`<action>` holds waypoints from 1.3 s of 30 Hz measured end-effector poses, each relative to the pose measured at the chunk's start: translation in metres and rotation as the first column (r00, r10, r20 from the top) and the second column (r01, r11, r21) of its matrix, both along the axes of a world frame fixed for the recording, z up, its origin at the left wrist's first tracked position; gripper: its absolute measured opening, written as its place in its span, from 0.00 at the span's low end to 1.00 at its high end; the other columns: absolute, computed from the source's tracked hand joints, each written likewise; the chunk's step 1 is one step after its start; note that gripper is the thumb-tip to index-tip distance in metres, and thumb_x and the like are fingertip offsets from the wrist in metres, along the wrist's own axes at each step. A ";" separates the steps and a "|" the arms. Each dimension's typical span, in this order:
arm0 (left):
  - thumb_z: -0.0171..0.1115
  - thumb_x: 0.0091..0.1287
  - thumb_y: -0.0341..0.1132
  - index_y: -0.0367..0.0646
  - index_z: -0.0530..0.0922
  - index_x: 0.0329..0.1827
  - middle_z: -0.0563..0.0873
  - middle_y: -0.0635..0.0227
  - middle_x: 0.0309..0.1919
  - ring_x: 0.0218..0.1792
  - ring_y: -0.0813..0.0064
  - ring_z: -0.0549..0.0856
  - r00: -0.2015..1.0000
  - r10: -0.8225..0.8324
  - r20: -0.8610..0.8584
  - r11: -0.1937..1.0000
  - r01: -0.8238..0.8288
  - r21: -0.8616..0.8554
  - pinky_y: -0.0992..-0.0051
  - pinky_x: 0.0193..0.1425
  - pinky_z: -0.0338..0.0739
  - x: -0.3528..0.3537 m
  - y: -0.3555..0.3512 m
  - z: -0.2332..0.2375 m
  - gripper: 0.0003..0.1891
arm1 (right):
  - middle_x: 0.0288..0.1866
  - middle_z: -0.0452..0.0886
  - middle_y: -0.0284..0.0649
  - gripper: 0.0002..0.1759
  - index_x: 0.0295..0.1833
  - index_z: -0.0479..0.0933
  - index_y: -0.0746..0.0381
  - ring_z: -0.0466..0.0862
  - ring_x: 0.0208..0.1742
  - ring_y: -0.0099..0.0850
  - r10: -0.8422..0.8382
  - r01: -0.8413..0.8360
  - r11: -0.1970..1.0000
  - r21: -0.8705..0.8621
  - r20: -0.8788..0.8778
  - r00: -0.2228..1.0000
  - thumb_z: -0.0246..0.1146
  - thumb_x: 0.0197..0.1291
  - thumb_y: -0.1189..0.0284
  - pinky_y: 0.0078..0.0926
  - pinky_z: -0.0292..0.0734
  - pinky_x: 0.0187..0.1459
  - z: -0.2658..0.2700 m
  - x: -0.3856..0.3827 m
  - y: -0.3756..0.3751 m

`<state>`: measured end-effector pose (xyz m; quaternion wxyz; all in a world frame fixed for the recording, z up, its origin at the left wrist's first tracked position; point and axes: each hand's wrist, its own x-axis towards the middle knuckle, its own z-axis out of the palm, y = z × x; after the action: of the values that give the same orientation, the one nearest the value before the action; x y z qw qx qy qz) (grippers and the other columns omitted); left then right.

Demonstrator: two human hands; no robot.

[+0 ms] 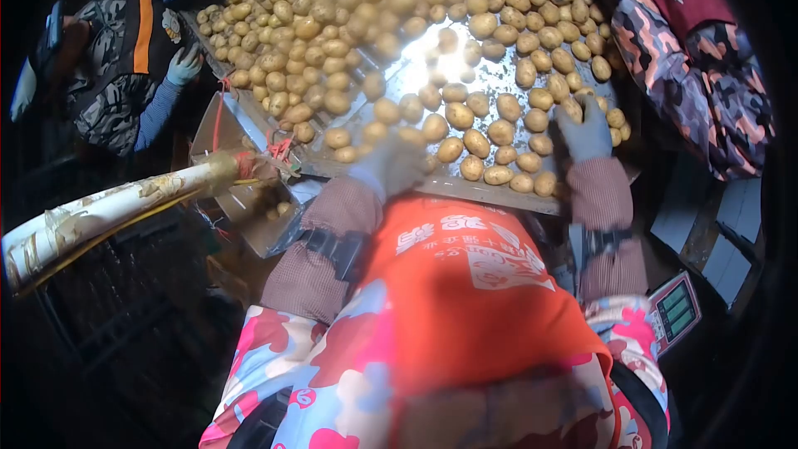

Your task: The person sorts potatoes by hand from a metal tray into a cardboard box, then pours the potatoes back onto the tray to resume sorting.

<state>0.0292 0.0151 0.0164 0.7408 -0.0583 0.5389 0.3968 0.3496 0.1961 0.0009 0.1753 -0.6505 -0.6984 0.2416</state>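
Many potatoes [477, 143] lie on a metal sorting table [499, 193], piled thickly toward the back and left and spread thinner near the front. My left hand [394, 165], in a grey glove, is at the table's front edge beside several potatoes; it is blurred, and its fingers cannot be made out. My right hand [586, 126], also gloved, is over the right part of the table. Its fingers are curled round a potato [571, 110] at their tips. Glare covers part of the metal surface.
A co-worker [125, 58] stands at the left, another [690, 75] at the right, both close to the table. A white pipe [108, 216] runs in from the left. Below it is a cardboard box [249, 208]. A scale display [675, 312] sits at the lower right.
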 end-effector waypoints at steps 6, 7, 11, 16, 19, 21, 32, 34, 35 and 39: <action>0.53 0.78 0.43 0.40 0.75 0.65 0.82 0.52 0.58 0.59 0.59 0.82 0.884 0.112 0.455 0.990 -0.137 0.023 0.61 0.68 0.76 0.048 -0.016 -0.002 0.20 | 0.56 0.83 0.51 0.19 0.62 0.80 0.58 0.83 0.59 0.44 0.484 -0.556 0.814 -0.167 -0.333 0.809 0.61 0.71 0.60 0.35 0.75 0.63 -0.021 -0.032 -0.103; 0.56 0.76 0.40 0.41 0.75 0.65 0.83 0.54 0.58 0.59 0.64 0.82 0.861 0.127 0.492 0.988 -0.153 0.014 0.64 0.67 0.77 0.049 -0.024 -0.015 0.18 | 0.55 0.84 0.50 0.19 0.61 0.81 0.58 0.83 0.59 0.43 0.496 -0.531 0.836 -0.138 -0.226 0.839 0.61 0.71 0.60 0.35 0.75 0.63 -0.025 -0.026 -0.098; 0.61 0.75 0.39 0.43 0.78 0.57 0.85 0.60 0.48 0.49 0.66 0.85 0.925 -0.159 -0.346 0.843 0.309 0.440 0.67 0.58 0.83 0.001 -0.083 0.012 0.13 | 0.54 0.86 0.47 0.19 0.58 0.83 0.58 0.84 0.59 0.39 0.242 -0.256 0.951 -0.175 -0.095 0.966 0.63 0.70 0.59 0.33 0.75 0.62 -0.056 0.009 -0.037; 0.63 0.73 0.42 0.43 0.81 0.54 0.87 0.59 0.46 0.48 0.61 0.88 0.769 0.387 0.509 0.819 -0.540 0.193 0.60 0.50 0.88 -0.144 -0.225 -0.014 0.14 | 0.56 0.85 0.50 0.20 0.65 0.79 0.56 0.83 0.59 0.42 0.297 -0.301 0.931 -0.204 -0.054 0.953 0.64 0.69 0.64 0.35 0.76 0.61 -0.016 -0.036 -0.037; 0.59 0.75 0.45 0.38 0.80 0.56 0.87 0.52 0.52 0.55 0.55 0.86 0.587 0.758 -0.285 0.649 -0.721 0.243 0.58 0.59 0.84 -0.194 -0.277 -0.040 0.19 | 0.58 0.82 0.54 0.25 0.68 0.77 0.53 0.81 0.60 0.54 0.583 -0.636 0.772 0.020 0.377 0.719 0.64 0.64 0.64 0.43 0.76 0.62 -0.026 -0.075 -0.064; 0.59 0.75 0.45 0.35 0.79 0.59 0.85 0.50 0.56 0.58 0.54 0.84 0.358 0.817 -0.453 0.450 -0.886 0.110 0.60 0.65 0.81 -0.200 -0.262 -0.005 0.22 | 0.53 0.83 0.51 0.26 0.67 0.78 0.51 0.83 0.55 0.51 0.596 -0.552 0.803 -0.226 0.293 0.748 0.66 0.62 0.62 0.45 0.78 0.58 -0.009 -0.098 -0.066; 0.57 0.77 0.41 0.46 0.74 0.67 0.82 0.64 0.56 0.57 0.68 0.81 0.778 0.393 0.490 0.867 -0.491 0.086 0.68 0.59 0.80 -0.013 -0.091 -0.017 0.18 | 0.55 0.83 0.39 0.25 0.65 0.76 0.66 0.82 0.56 0.31 0.221 -0.686 0.548 -0.479 -0.708 0.671 0.69 0.64 0.72 0.30 0.76 0.62 0.050 -0.173 -0.105; 0.60 0.75 0.44 0.47 0.76 0.63 0.82 0.65 0.51 0.50 0.70 0.82 0.741 0.479 0.471 0.821 -0.568 0.058 0.71 0.49 0.81 -0.015 -0.089 -0.005 0.18 | 0.55 0.83 0.41 0.26 0.67 0.75 0.64 0.82 0.57 0.33 0.154 -0.705 0.515 -0.488 -0.756 0.636 0.68 0.65 0.71 0.31 0.74 0.64 0.046 -0.193 -0.119; 0.62 0.74 0.45 0.47 0.77 0.61 0.83 0.66 0.48 0.44 0.72 0.83 0.768 0.515 0.381 0.826 -0.563 0.017 0.73 0.42 0.81 -0.023 -0.096 0.018 0.17 | 0.55 0.83 0.43 0.25 0.67 0.76 0.63 0.82 0.58 0.34 0.365 -0.721 0.515 -0.463 -0.643 0.673 0.67 0.66 0.70 0.32 0.75 0.63 0.037 -0.194 -0.117; 0.65 0.72 0.48 0.47 0.80 0.54 0.84 0.68 0.37 0.24 0.81 0.78 0.789 0.486 0.376 0.794 -0.578 0.185 0.82 0.19 0.67 -0.051 -0.139 0.012 0.17 | 0.52 0.84 0.46 0.20 0.62 0.80 0.57 0.84 0.56 0.42 0.871 -0.870 0.457 -0.187 0.294 0.394 0.66 0.67 0.64 0.37 0.78 0.57 -0.015 -0.169 -0.062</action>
<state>-0.0217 -0.1237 0.0282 0.6719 -0.1612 0.3127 0.6518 0.1805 0.1343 -0.0146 -0.1039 -0.2222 -0.9528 0.1788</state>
